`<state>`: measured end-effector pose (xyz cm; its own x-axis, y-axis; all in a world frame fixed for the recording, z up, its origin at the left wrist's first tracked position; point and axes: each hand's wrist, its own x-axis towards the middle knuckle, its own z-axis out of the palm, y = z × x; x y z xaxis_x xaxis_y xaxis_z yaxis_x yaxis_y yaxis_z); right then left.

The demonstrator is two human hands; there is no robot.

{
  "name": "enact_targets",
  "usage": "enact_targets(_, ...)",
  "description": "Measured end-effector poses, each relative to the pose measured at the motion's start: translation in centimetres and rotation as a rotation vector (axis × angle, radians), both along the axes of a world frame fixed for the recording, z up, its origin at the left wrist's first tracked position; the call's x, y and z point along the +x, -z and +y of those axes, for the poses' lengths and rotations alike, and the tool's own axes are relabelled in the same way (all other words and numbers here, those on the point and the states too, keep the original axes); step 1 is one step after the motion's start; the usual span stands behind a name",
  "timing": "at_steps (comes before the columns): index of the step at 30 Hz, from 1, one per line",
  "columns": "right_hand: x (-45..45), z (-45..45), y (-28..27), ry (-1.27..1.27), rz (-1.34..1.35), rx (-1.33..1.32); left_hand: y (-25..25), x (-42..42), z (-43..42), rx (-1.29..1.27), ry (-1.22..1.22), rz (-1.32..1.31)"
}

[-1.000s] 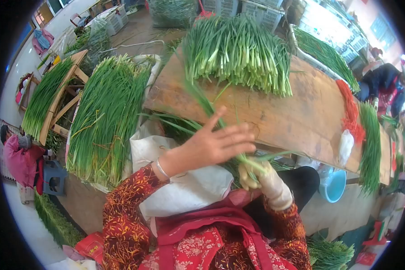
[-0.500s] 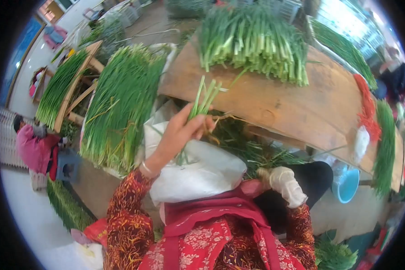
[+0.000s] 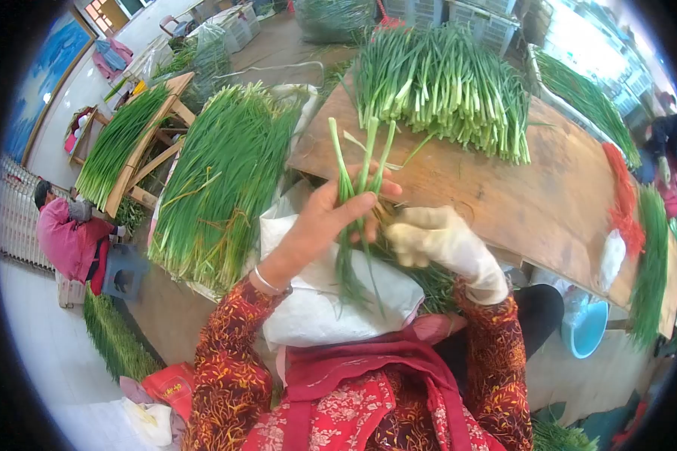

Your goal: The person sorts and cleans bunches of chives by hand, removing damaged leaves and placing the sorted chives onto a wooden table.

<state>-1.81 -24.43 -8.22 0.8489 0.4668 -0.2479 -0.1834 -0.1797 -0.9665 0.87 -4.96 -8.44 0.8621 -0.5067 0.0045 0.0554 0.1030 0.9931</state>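
My left hand (image 3: 327, 218), bare with a bracelet at the wrist, is closed round a few garlic chives (image 3: 368, 161). Their pale cut ends point up and the green leaves hang below the fingers. Close on the right is my right hand (image 3: 436, 244) in a whitish glove, its fingers curled and slightly blurred beside brownish dry leaves (image 3: 384, 214). What those fingers pinch, if anything, I cannot make out. A white sack or sheet (image 3: 338, 301) lies over my lap, under both hands.
A wooden board (image 3: 459, 195) bears a large pile of chives (image 3: 444, 94). Another heap (image 3: 218, 180) fills a lined crate at left. Red ties (image 3: 622, 203) hang over the board's right side, above a blue bucket (image 3: 585, 331). A person in pink (image 3: 71, 237) sits far left.
My gloved right hand has risen from my lap to beside the left hand. The chives in my left hand now stand more upright and spread apart. The view has shifted slightly.
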Motion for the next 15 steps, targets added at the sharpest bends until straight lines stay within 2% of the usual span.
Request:
enact_targets(1, -0.5, -0.6, 0.2, 0.047, 0.077, 0.177, -0.1, 0.0, 0.4, -0.021, 0.019, 0.054)
enact_targets(2, -0.8, -1.4, 0.6, 0.096, 0.016, 0.455, 0.2, 0.1, 0.7, -0.008, -0.017, 0.039)
enact_targets(3, -0.6, -2.9, 1.9, 0.097, -0.129, 0.607, 0.1, 0.3, 1.1, -0.004, -0.017, 0.044)
enact_targets(4, -1.8, -3.7, 2.0, 0.287, -0.317, 0.817, -0.1, 0.4, 1.5, 0.084, 0.010, 0.062)
enact_targets(5, -2.2, -5.3, 2.7, 0.236, -0.570, 0.968, -0.2, 0.5, 1.9, 0.170, 0.036, 0.078)
enact_targets(6, -2.5, -7.6, 2.8, 0.233, -0.567, 0.967, -0.3, 0.5, 2.0, 0.212, -0.003, 0.072)
enact_targets(7, -2.8, -10.1, 2.6, -0.010, -0.553, 1.174, -0.1, 0.7, 2.1, 0.211, -0.008, 0.073)
enact_targets(9, -5.6, -9.7, 3.3, 0.064, -0.339, 1.282, 0.5, 1.4, 2.6, 0.190, -0.041, 0.055)
enact_targets(10, -5.7, -8.9, 3.5, 0.192, -0.136, 0.843, 0.7, 1.6, 2.7, 0.171, -0.031, 0.068)
enact_targets(11, -5.9, -8.1, 3.8, 0.160, 0.102, 0.274, 0.4, 1.8, 2.6, 0.173, -0.029, 0.063)
enact_targets(12, -6.0, -7.4, 4.0, 0.028, 0.340, -0.087, 0.1, 1.9, 2.3, 0.219, -0.016, -0.012)
enact_targets(13, -6.6, -6.3, 7.1, -0.168, -0.221, -0.845, -0.2, 2.1, 1.8, 0.261, -0.003, -0.091)
enact_targets(14, -6.1, -5.5, 8.5, -0.245, -0.161, -1.254, -0.7, 2.1, 1.3, 0.352, -0.002, -0.147)
enact_targets(15, -5.8, -6.4, 8.6, 0.107, -0.315, -0.922, -1.5, 2.0, 0.6, 0.350, 0.009, -0.160)
